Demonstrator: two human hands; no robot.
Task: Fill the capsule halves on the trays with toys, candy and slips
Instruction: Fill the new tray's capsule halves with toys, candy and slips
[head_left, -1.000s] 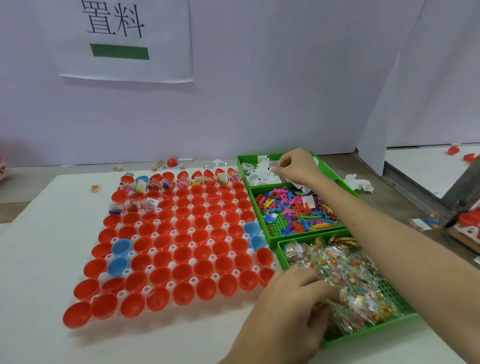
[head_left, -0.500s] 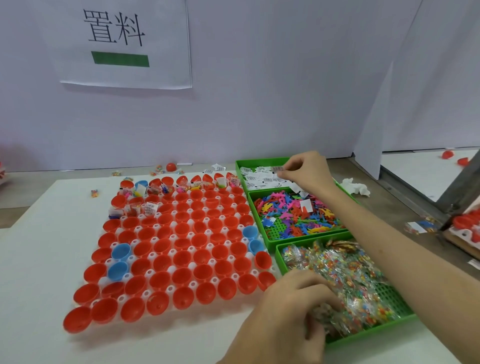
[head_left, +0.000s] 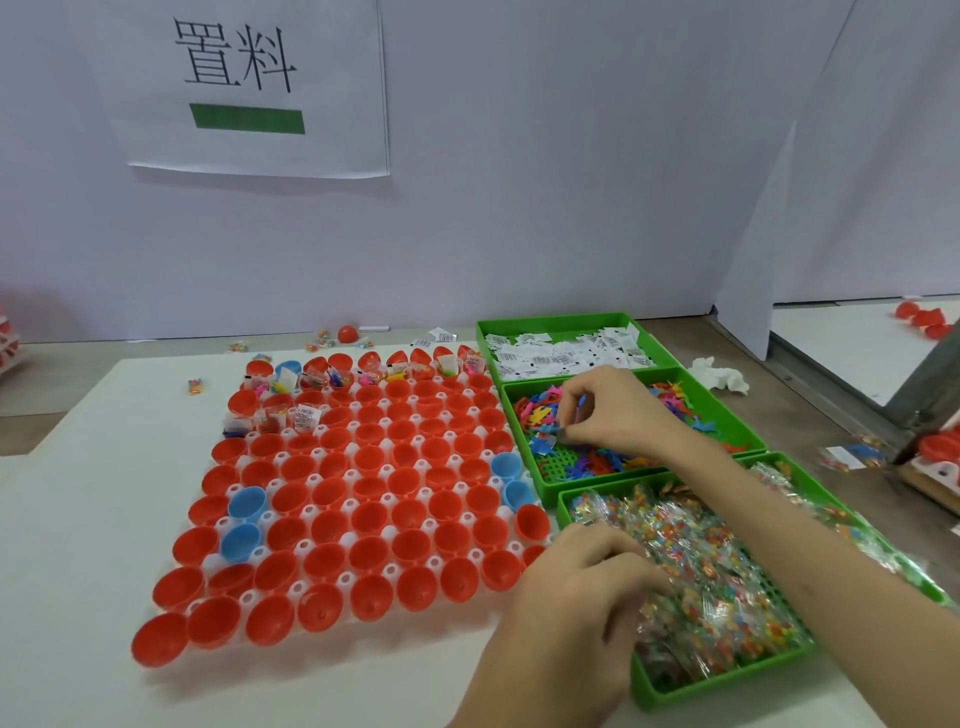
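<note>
A white table (head_left: 78, 519) is carrying everything, and a pale panel wall (head_left: 519, 234) is standing behind it with a paper sign (head_left: 249, 88) hanging on it. On the table's middle a white capsule tray (head_left: 343, 578) is lying, packed with open capsule halves (head_left: 369, 514), nearly all red, with a few blue halves (head_left: 248, 501) sitting among them at the left and right edges. Only the farthest row and part of the next are holding contents – these filled halves (head_left: 306, 415) are showing slips and coloured bits.

Just to the right of the tray three green bins are sitting in a line, touching one another. The near bin (head_left: 727, 687) is holding candy packets (head_left: 701, 571), the middle bin (head_left: 551, 486) is holding small coloured toys (head_left: 597, 462), and the far bin (head_left: 550, 321) is holding white slips (head_left: 561, 356).

The right hand (head_left: 618, 410) is reaching across over the middle bin, its fingers curling and its thumb and forefinger pinching a small piece (head_left: 577, 410) just above the toys – whether toy or slip is too small to tell. The left hand (head_left: 582, 587) is lying at the near bin's left corner, its fingers curling down round the candy packets there.

A crumpled tissue (head_left: 719, 376) is lying beside the far bin, and a loose red capsule (head_left: 347, 333) is resting by the wall.
</note>
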